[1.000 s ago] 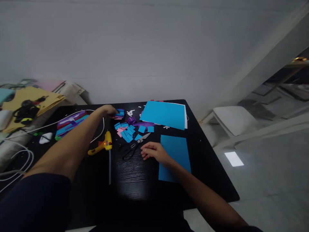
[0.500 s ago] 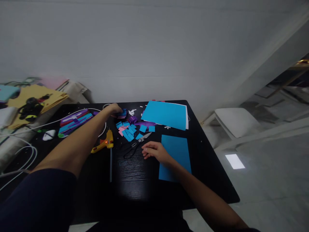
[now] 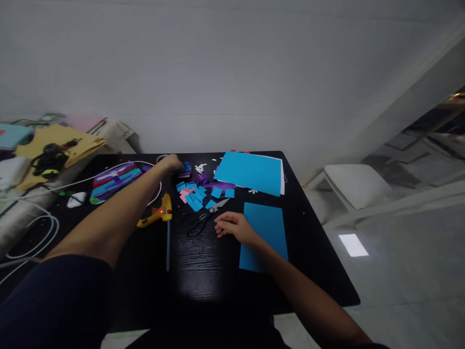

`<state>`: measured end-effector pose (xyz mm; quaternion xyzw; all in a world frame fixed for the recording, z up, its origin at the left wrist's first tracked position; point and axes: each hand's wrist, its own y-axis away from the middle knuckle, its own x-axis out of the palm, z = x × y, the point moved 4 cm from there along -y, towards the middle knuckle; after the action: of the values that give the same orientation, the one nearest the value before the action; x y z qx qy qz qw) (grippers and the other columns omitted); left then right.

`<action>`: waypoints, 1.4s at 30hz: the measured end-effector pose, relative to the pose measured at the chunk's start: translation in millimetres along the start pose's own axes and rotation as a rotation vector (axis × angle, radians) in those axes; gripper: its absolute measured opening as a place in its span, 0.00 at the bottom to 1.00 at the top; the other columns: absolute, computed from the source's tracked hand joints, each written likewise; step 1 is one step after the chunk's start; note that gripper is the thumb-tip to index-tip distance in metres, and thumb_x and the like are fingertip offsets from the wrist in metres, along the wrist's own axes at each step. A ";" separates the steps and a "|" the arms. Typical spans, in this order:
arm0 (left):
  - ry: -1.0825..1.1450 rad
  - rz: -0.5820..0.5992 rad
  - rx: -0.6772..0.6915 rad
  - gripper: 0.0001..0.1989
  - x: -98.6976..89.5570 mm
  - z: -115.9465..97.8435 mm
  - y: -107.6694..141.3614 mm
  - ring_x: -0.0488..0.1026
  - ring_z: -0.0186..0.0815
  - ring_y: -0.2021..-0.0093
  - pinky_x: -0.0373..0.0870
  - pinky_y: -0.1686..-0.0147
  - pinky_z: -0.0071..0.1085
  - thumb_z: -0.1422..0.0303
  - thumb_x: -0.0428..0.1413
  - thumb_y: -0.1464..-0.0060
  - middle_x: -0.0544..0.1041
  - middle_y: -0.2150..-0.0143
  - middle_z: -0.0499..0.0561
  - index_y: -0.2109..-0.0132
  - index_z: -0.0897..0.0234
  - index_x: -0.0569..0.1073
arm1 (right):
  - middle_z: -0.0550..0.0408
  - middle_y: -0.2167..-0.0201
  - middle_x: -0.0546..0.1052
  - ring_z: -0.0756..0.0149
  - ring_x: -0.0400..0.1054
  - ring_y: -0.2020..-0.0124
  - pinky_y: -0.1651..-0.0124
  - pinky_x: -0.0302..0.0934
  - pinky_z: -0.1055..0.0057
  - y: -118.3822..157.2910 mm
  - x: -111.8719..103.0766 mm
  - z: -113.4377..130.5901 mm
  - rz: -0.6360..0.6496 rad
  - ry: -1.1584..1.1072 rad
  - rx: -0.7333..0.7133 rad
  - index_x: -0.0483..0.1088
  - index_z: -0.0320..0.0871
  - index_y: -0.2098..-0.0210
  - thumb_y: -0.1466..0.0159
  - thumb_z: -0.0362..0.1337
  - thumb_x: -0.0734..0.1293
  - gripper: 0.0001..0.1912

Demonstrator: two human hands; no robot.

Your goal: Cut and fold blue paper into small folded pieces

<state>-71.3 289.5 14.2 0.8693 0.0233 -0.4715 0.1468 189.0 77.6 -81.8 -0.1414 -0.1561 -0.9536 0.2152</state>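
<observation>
My left hand (image 3: 171, 163) reaches to the far side of the black table, right beside a small stack of blue and purple pieces (image 3: 185, 169). Its fingers are mostly hidden behind the hand, so whether it grips the stack does not show. My right hand (image 3: 235, 226) rests near the table's middle with nothing in it, its fingers loosely bent and a little apart. Black-handled scissors (image 3: 212, 209) lie just left of it. Under my right wrist is a blue sheet (image 3: 266, 228). Cut blue squares (image 3: 196, 198) and a few pink ones (image 3: 184, 194) lie beyond the scissors.
A yellow glue gun (image 3: 163, 211) with its light on and a glue stick (image 3: 168, 247) lie left of centre. Stacked sheets (image 3: 250, 170) lie at the back right. Colored strips (image 3: 114, 180), a white cable (image 3: 72, 185) and brown envelopes (image 3: 78, 140) occupy the left. A white stool (image 3: 356, 182) stands right.
The view has shifted very slightly. My left hand has drawn back a touch from the small stack, showing a little more of it; my right hand stays in place.
</observation>
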 end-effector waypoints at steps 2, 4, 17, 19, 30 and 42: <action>-0.049 0.031 -0.062 0.20 -1.8 2.3 1.0 0.78 0.46 0.45 0.79 0.48 0.47 0.61 0.61 0.33 0.76 0.40 0.58 0.39 0.65 0.73 | 0.55 0.72 0.80 0.65 0.75 0.70 0.63 0.75 0.64 0.1 -0.4 0.6 0.002 0.014 -0.002 0.78 0.41 0.64 0.50 0.53 0.82 0.25; -0.076 0.039 -0.088 0.20 -6.3 2.1 3.6 0.78 0.46 0.45 0.79 0.48 0.47 0.61 0.61 0.33 0.76 0.40 0.58 0.39 0.64 0.73 | 0.56 0.73 0.79 0.67 0.74 0.72 0.65 0.74 0.65 0.0 -0.6 1.3 0.006 0.034 -0.003 0.78 0.41 0.65 0.49 0.53 0.82 0.24; 0.236 -0.240 0.380 0.12 25.7 -11.6 149.6 0.75 0.37 0.65 0.71 0.64 0.31 0.59 0.51 0.34 0.77 0.67 0.48 0.61 0.60 0.73 | 0.65 0.86 0.68 0.75 0.56 0.85 0.79 0.49 0.75 -2.1 1.1 5.8 0.036 0.194 -0.055 0.67 0.44 0.75 0.46 0.52 0.79 0.23; 0.265 -0.227 0.461 0.17 42.2 -7.6 184.7 0.70 0.36 0.71 0.67 0.69 0.31 0.54 0.50 0.35 0.71 0.73 0.46 0.68 0.59 0.68 | 0.65 0.86 0.66 0.75 0.54 0.85 0.79 0.47 0.75 -1.9 0.9 5.6 0.037 0.206 -0.051 0.63 0.45 0.77 0.45 0.54 0.78 0.25; 0.214 -0.208 0.694 0.22 99.9 18.2 239.2 0.55 0.34 0.80 0.52 0.75 0.35 0.67 0.50 0.42 0.53 0.82 0.45 0.77 0.59 0.45 | 0.70 0.86 0.52 0.77 0.46 0.84 0.79 0.40 0.76 1.9 -2.2 8.3 0.004 0.318 -0.071 0.48 0.48 0.80 0.48 0.49 0.78 0.33; 0.101 -0.257 0.639 0.09 98.9 34.6 224.3 0.70 0.42 0.67 0.65 0.64 0.37 0.71 0.52 0.40 0.71 0.70 0.49 0.69 0.56 0.62 | 0.61 0.78 0.68 0.63 0.65 0.74 0.66 0.63 0.66 5.3 -14.4 18.1 -0.261 0.550 -0.264 0.76 0.47 0.53 0.36 0.46 0.70 0.15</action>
<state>-4.5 55.8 -32.9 0.8835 -0.0089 -0.4260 -0.1945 207.6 84.8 -69.0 0.1158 0.0162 -0.9876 0.1052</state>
